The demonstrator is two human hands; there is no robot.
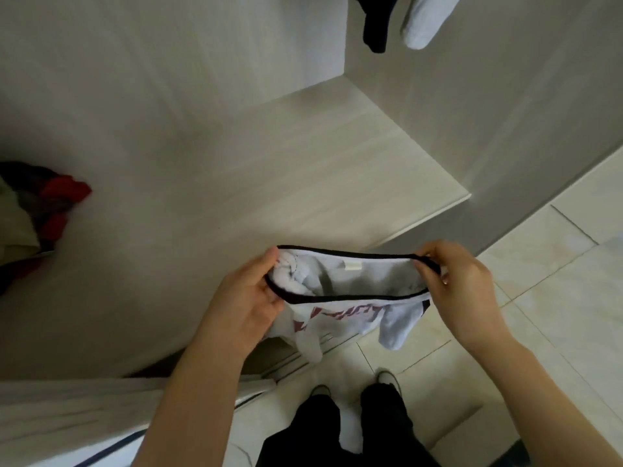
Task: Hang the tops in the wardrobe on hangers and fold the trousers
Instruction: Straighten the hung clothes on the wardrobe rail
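I hold a white top (340, 311) with black trim and red lettering in front of me, its black-edged neck opening stretched wide. My left hand (251, 294) grips the left end of the opening. At the right end, my right hand (455, 281) pinches the trim. The rest of the top hangs down bunched below my hands. Two garments hang inside the wardrobe at the top: a black one (376, 25) and a white one (421, 25). No hanger is in view.
The wardrobe's pale inner shelf (303, 170) lies ahead of my hands, with its side panel (168, 62) to the left. A pile of red and dark clothes (37, 210) sits at the left edge. Tiled floor (539, 298) spreads right; my legs stand below.
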